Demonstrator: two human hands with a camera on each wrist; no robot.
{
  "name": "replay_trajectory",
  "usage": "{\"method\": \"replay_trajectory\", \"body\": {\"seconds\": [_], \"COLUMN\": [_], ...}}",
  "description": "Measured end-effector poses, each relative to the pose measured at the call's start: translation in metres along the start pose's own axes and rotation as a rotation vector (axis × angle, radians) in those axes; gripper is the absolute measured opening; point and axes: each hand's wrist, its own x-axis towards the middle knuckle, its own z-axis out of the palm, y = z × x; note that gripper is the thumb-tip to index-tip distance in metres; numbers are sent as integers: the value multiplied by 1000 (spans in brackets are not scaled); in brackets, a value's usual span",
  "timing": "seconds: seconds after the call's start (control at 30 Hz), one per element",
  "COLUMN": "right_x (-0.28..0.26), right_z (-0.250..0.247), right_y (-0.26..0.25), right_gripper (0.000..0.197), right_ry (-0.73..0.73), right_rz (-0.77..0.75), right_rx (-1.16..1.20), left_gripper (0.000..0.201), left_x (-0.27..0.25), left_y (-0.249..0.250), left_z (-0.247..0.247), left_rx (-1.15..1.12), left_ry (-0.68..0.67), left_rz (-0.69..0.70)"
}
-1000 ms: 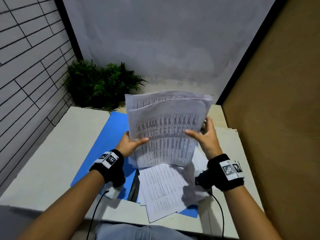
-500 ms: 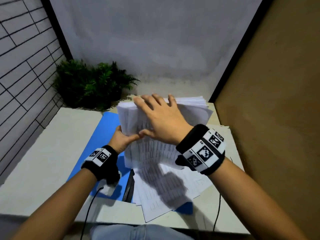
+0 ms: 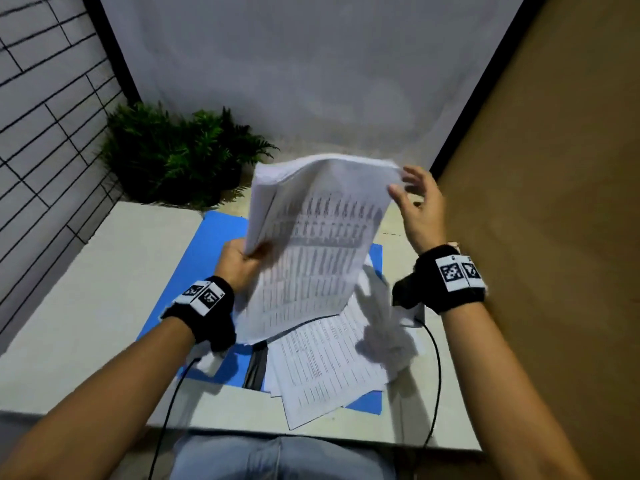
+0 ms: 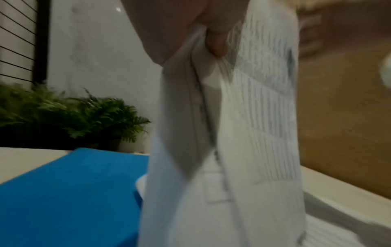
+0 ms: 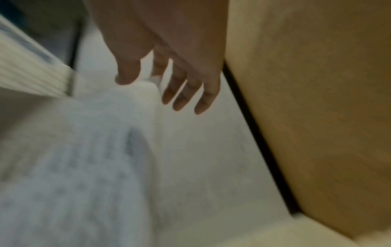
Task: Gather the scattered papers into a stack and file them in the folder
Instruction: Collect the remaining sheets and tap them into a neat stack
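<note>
**A:** Where was the bundle of papers (image 3: pixel 311 244)?

**B:** Raised above the open blue folder (image 3: pixel 194 282) on the bench (image 3: pixel 90 299). My left hand (image 3: pixel 239 261) pinched its lower left edge, thumb over the front sheet. My right hand (image 3: pixel 420 209) had its fingers (image 5: pixel 186 93) spread and relaxed beside the top right corner, gripping nothing. Loose sheets (image 3: pixel 322 362) lay on the folder.

**A:** How would it handle?

**B:** Light, floppy and slippery, I judged; it bowed from one edge. I reckoned a grip on both side edges best.
</note>
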Motion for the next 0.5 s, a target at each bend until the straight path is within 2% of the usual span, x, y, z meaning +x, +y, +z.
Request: {"method": "replay_trajectory", "body": {"seconds": [0.07,0.13,0.17,0.2,0.27,0.33,0.4,0.5], "right_x": [-1,-20,-33,-47,-68,-80,-89,-93], "right_z": [3,6,10,13,23,38,52,71], "right_y": [54,109,129,142,154,153,148,146], "right_gripper": [53,66,71,75,82,83,77,71], "right_ry": [-24,-230,-342,-422,-489,-508,-559,-532], "right_rz": [303,631,723,763,749,743,740,767], "right_rx": [-127,-383,-483,-548,-609,-578,-584,-518], "left_gripper": [27,24,23,22,19,10,12,15], "left_x": [6,11,11,11,7,0,-5,-10], "left_y": [-1,-9,-15,-21,-35,-44,-53,-61], "left_z": [-23,-50,-62,-72,-88,-101,-108,-115], "left_rx": [26,65,80,91,107,142,167,189], "left_ry": [112,214,249,272,318,337,331,338], "left_rz": [38,37,18,-7,-87,-149,-190,-226]}}
